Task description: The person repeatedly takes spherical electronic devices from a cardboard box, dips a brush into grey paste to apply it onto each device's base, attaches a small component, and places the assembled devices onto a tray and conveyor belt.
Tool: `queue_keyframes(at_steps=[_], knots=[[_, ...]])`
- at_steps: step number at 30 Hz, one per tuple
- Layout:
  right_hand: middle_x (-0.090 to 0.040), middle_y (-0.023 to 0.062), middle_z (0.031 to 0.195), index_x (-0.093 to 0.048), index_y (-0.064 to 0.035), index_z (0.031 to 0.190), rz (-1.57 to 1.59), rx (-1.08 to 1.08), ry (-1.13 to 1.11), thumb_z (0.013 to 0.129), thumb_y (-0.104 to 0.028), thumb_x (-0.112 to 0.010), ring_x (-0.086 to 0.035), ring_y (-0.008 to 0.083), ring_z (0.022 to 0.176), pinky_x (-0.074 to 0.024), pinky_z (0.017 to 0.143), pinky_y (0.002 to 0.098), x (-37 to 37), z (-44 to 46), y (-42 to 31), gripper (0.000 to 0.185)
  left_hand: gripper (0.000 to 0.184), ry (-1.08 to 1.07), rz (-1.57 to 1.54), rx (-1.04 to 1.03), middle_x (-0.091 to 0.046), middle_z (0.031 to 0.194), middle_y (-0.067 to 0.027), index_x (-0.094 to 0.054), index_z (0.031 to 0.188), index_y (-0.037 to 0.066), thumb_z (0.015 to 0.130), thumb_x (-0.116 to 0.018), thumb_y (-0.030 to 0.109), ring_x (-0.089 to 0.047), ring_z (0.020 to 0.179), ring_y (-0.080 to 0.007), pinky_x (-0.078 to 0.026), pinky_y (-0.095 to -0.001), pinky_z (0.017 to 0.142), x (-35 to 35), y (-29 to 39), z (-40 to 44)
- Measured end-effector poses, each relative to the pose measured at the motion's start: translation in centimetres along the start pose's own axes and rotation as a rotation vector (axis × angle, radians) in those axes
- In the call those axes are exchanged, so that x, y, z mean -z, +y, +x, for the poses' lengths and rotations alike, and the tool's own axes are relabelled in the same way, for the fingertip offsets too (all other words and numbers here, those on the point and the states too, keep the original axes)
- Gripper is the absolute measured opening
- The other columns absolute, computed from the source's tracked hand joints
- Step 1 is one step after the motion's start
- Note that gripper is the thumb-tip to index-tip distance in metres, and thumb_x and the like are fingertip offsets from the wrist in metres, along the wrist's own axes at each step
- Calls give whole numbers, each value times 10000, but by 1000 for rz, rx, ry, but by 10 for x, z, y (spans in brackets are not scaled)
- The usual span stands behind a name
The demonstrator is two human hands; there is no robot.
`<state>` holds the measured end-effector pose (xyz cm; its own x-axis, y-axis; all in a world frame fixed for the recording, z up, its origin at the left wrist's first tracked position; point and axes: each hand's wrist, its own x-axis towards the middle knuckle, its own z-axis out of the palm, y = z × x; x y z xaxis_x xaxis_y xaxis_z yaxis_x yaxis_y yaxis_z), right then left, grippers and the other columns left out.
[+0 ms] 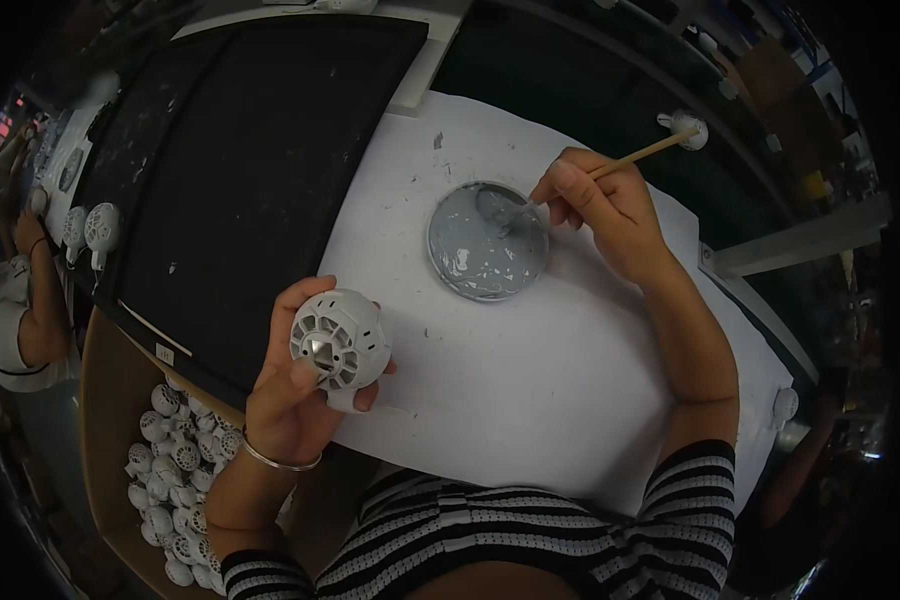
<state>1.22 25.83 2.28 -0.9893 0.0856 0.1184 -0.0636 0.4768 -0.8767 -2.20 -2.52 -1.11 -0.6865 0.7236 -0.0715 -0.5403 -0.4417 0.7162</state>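
Observation:
My left hand [295, 385] is wrapped round a white round plastic housing [355, 335] with oval vent openings, a square hole in its face and a short stub below. The thumb presses near the square hole. A thin wooden-handled brush [642, 152] is pinched in my right hand [600, 200], its handle slanting up to the right. Its lower end rests in grey paste [470, 240] inside a shallow round dish [433, 262]. That dish stands on white paper [530, 370], and the brush tip is partly covered by paste.
On the left lies a black tray-like panel [260, 160]. Below it a cardboard box [110, 450] holds several white housings [185, 455]. More housings sit on the panel's far left edge [102, 228] and beyond the paper. A metal bar [800, 240] juts in at right; another person [30, 310] is at left.

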Motion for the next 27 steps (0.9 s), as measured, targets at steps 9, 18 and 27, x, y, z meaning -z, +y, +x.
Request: queue_keyframes(at_steps=[9, 18, 27], knots=[[-518, 11, 559, -598, -37, 673, 177, -22, 140, 886, -355, -437, -475, 52, 467, -320, 404, 172, 6, 7, 2, 415, 784, -1, 87, 118, -483, 1036, -82, -197, 1288, 149, 710, -676, 375, -551, 898, -221, -487, -292, 599, -5, -9, -4], [-466, 5, 446, -585, -36, 665, 197, -222, 115, 891, -346, -425, -371, 47, 357, -262, 346, 167, 16, 15, 6, 416, 793, 70, 156, 119, -509, 1006, -100, -217, 1281, 151, 698, -639, 485, -575, 850, -259, -498, -286, 542, -14, -9, -3], [-497, 9, 489, -600, -3, 736, 603, 100, 92, 887, -290, -434, -401, 39, 400, -293, 376, 171, 23, 23, -33, 365, 731, 5, 124, 232, -494, 1045, -71, -202, 1295, 169, 739, -643, 345, -545, 904, -195, -490, -304, 658, -22, -8, 6]])
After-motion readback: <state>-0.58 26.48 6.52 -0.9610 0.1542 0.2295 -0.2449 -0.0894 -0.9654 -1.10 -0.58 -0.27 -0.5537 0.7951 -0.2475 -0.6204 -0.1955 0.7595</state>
